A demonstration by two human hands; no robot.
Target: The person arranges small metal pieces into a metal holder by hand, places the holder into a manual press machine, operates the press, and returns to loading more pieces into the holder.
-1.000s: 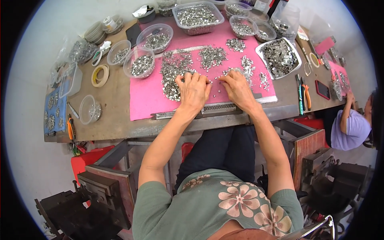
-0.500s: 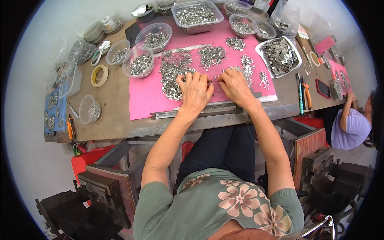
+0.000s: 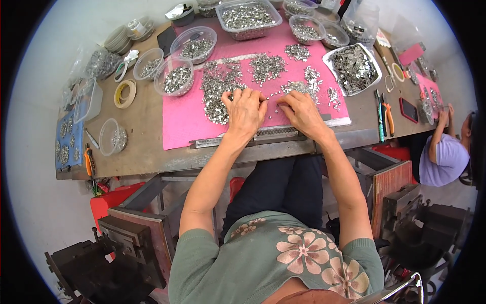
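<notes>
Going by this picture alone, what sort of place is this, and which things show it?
Probably a small metal-parts workshop: small silvery pieces lie heaped on a pink mat, more fill a clear rectangular tub, and orange-handled pliers lie to the right.

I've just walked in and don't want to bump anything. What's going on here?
Someone in a green flowered top has both hands low over a pink mat strewn with small silvery pieces. The left hand is at the large left heap, the right hand by a smaller heap, with a few loose pieces between them. Whether either hand grips one is too small to tell. Clear tubs of similar pieces stand beyond, and a co-worker is at far right.
</notes>
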